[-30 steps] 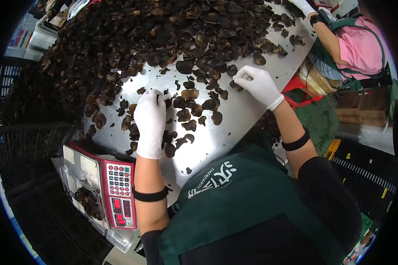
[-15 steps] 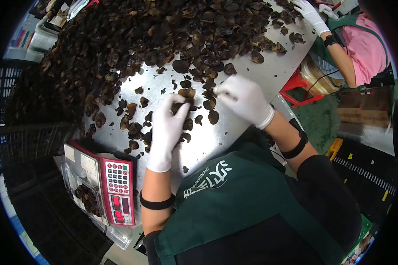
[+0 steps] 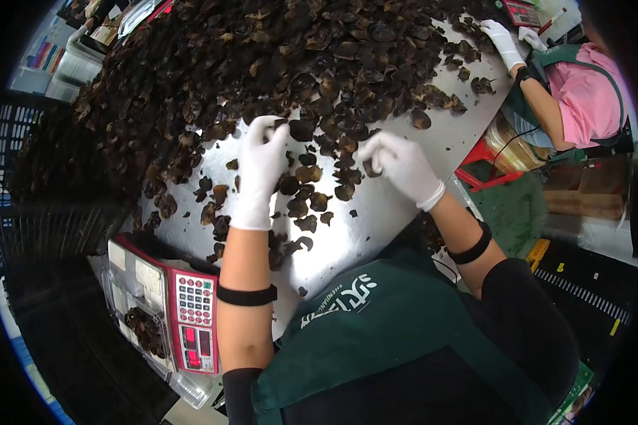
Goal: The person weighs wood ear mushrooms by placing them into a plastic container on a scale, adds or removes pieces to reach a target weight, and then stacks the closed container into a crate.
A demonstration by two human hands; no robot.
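Observation:
Dark wood ear mushrooms (image 3: 319, 42) lie in a large heap on the metal table (image 3: 333, 248), with several loose pieces (image 3: 308, 174) scattered nearer to me. My left hand (image 3: 259, 173), in a white glove, is at the near edge of the heap; its thumb and fingers are curled together around a dark mushroom piece, mostly hidden. To the right, my right hand (image 3: 403, 168), also gloved, is bent into a pinch above the table. A dark mushroom piece (image 3: 371, 168) shows under its fingertips.
A red and white scale (image 3: 195, 312) stands at lower left, with a clear plastic box of mushrooms (image 3: 145, 329) on it. Black crates (image 3: 42, 219) line the left side. Across the right corner, a co-worker's gloved hand (image 3: 500, 42) is by the heap. A red stool (image 3: 489, 173) stands below.
My left hand has moved up and away from the loose pieces to the heap's edge. My right hand has shifted slightly right and down. The whole view has shifted slightly.

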